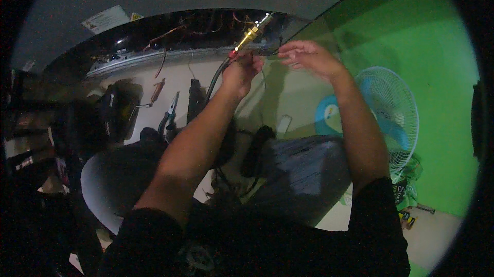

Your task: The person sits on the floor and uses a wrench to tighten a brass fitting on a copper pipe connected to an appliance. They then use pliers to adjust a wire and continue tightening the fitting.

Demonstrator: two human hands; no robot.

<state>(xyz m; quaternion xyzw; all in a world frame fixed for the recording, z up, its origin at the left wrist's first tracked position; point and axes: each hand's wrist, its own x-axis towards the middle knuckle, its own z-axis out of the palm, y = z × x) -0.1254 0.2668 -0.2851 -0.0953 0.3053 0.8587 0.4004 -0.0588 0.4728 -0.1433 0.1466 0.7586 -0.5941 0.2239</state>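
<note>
In my left hand is the lower end of a brass nozzle, with a red collar and a pale metal tip. My fingers are closed around it. A black hose runs from its base down past my left forearm. The nozzle slants up to the right, in front of a black housing's opening with thin copper tubes in it. My right hand is raised to the right, its fingers stretched loosely toward the left hand and apart. A thin dark strip lies between both hands; whether either touches it is unclear.
Pliers and a copper-coloured piece lie on the pale floor at left. To the right stands a blue and white fan by a green wall. A dark stool-like shape crowds the left edge. My knees are below.
</note>
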